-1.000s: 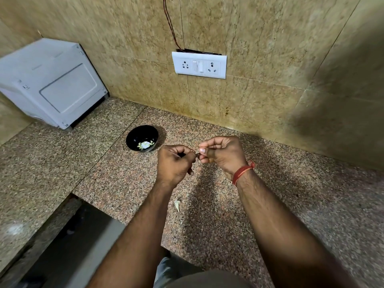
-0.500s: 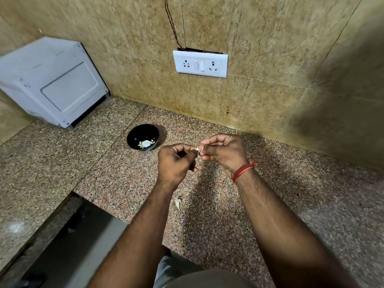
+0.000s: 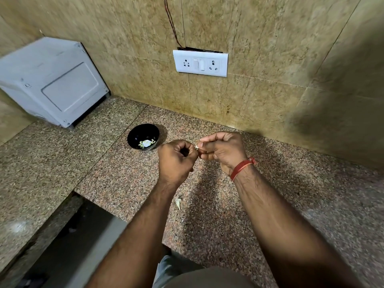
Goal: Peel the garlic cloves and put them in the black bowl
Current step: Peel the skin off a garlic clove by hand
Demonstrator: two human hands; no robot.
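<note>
**Garlic clove pinched between both my hands above the counter**

Head view. Both my forearms enter from the bottom of the frame and meet at centre, held up over the speckled granite counter [image 3: 239, 215].

My left hand [image 3: 176, 161] is curled into a loose fist, back of the hand toward the camera, thumb and forefinger closed at its right edge. My right hand [image 3: 222, 149] is likewise curled, knuckles up, its thumb and forefinger pointing left to meet the left hand's. Between the two sets of fingertips a small pale bit of the garlic clove [image 3: 196, 146] shows; both hands pinch it. Most of the clove is hidden by my fingers, so I cannot tell how much skin is on it.

A red thread band [image 3: 242, 167] wraps my right wrist.

The black bowl [image 3: 143, 136] stands on the counter just left of my left hand, apart from it, slightly above centre. Pale pieces [image 3: 146, 143] lie in its bottom: peeled cloves or skins, too small to separate.

One pale scrap [image 3: 178, 203] lies on the counter below the hands, just beside my left forearm.

Upper left of the frame: a white appliance [image 3: 54, 84] stands on the counter against the wall. Upper centre: a white socket plate [image 3: 200, 63] is set in the tan tiled wall [image 3: 270, 48], with thin wires [image 3: 172, 21] running up from it.

Lower left: a dark gap [image 3: 68, 235] drops away beyond the counter edge.
</note>
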